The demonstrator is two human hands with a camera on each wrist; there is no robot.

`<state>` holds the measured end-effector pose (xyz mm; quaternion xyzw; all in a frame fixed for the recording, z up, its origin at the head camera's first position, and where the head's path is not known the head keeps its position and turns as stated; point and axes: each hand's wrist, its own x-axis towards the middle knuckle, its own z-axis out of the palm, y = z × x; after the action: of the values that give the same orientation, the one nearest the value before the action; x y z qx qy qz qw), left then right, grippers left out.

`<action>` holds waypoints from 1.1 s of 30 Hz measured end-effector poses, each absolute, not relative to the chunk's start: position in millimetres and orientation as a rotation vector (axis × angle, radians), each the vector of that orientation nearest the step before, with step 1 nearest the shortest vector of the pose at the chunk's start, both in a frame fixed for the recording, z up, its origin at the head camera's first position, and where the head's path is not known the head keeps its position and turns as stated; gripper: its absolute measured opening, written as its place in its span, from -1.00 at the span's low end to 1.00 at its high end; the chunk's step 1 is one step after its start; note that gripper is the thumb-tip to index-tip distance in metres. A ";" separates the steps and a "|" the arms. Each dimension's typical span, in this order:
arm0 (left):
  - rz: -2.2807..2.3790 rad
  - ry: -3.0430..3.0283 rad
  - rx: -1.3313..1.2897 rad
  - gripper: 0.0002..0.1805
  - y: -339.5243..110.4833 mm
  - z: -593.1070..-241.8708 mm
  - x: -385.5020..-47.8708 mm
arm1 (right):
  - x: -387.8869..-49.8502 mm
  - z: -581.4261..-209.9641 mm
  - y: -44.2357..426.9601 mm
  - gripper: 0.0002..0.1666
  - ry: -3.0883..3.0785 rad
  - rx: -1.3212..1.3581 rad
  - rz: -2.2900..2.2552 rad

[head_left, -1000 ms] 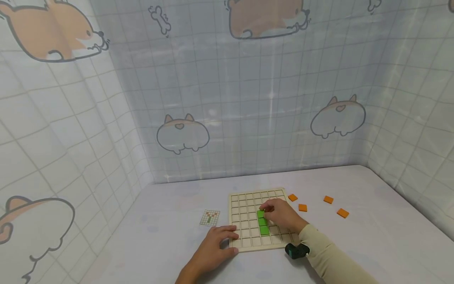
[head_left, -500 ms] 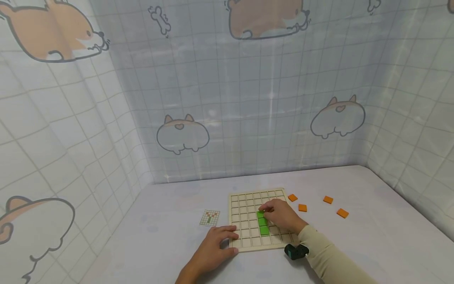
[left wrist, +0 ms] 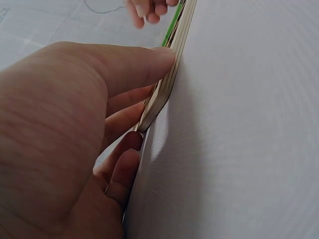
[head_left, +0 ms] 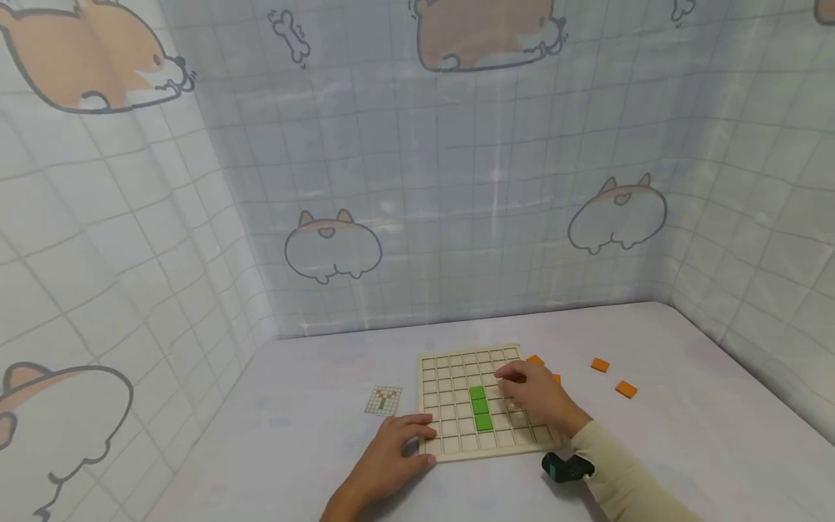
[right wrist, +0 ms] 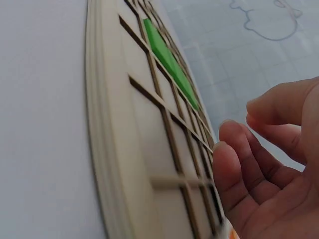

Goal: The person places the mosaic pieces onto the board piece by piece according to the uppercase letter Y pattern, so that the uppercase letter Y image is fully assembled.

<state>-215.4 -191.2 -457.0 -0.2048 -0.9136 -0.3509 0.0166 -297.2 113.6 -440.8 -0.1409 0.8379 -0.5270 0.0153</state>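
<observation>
A pale wooden grid board (head_left: 450, 406) lies on the table with green tiles (head_left: 480, 407) in a column of its cells. My left hand (head_left: 391, 457) rests at the board's left edge; in the left wrist view the thumb and fingers of that hand (left wrist: 75, 99) touch the board's side (left wrist: 164, 92). My right hand (head_left: 538, 395) hovers above the right part of the board, fingers bent and nothing seen between them. The right wrist view shows this hand (right wrist: 279, 164) beside the board (right wrist: 112, 124), with a green strip of tiles (right wrist: 169, 62) beyond.
Orange tiles (head_left: 600, 365) lie to the right of the board, two of them partly behind my right hand. A small card (head_left: 383, 400) with a printed grid pattern lies left of the board. Patterned cloth walls (head_left: 443, 217) stand behind and at both sides.
My right hand has moved right, away from the green tiles, uncovering the top one. The left hand has stayed at the board's edge. The head view has shifted slightly.
</observation>
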 end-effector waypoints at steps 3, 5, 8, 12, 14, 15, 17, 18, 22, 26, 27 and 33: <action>-1.074 -2.858 -0.621 -0.63 -191.7 -458.0 -215.8 | -293.3 -439.9 126.3 -0.69 2.621 -0.412 -1.640; -1.067 -2.859 -0.620 -0.63 -192.2 -458.0 -216.7 | -290.5 -438.4 134.7 -0.68 2.637 -0.386 -1.638; -1.070 -2.854 -0.639 -0.63 -192.9 -459.3 -216.8 | -285.2 -436.7 146.2 -0.67 2.645 -0.354 -1.638; -1.076 -2.856 -0.643 -0.63 -192.2 -460.7 -216.3 | -282.3 -435.5 160.7 -0.69 2.662 -0.329 -1.625; -1.076 -2.862 -0.631 -0.63 -191.6 -460.4 -216.3 | -283.7 -434.2 168.3 -0.70 2.675 -0.311 -1.613; -1.079 -2.864 -0.625 -0.63 -191.4 -460.1 -216.2 | -284.5 -433.4 172.6 -0.69 2.678 -0.309 -1.615; -1.081 -2.862 -0.620 -0.62 -191.2 -459.1 -215.8 | -286.0 -430.9 181.5 -0.67 2.679 -0.310 -1.624; -1.080 -2.861 -0.619 -0.62 -191.4 -458.9 -215.7 | -286.5 -429.6 185.9 -0.65 2.676 -0.302 -1.630; -1.070 -2.852 -0.626 -0.63 -192.1 -459.2 -215.3 | -288.0 -425.7 202.6 -0.58 2.701 -0.275 -1.638; -1.067 -2.842 -0.640 -0.63 -192.2 -458.3 -215.0 | -288.8 -424.2 219.1 -0.53 2.734 -0.229 -1.643; -1.071 -2.838 -0.646 -0.63 -192.1 -458.0 -214.9 | -289.0 -424.3 223.6 -0.52 2.740 -0.212 -1.647; -1.096 -2.832 -0.653 -0.64 -191.7 -456.0 -214.1 | -290.3 -426.3 252.0 -0.45 2.774 -0.123 -1.641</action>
<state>-214.1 -191.7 -456.0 -0.2101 -0.9117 -0.3527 0.0177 -290.3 252.0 -426.3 -0.0380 0.8593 -0.5084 -0.0420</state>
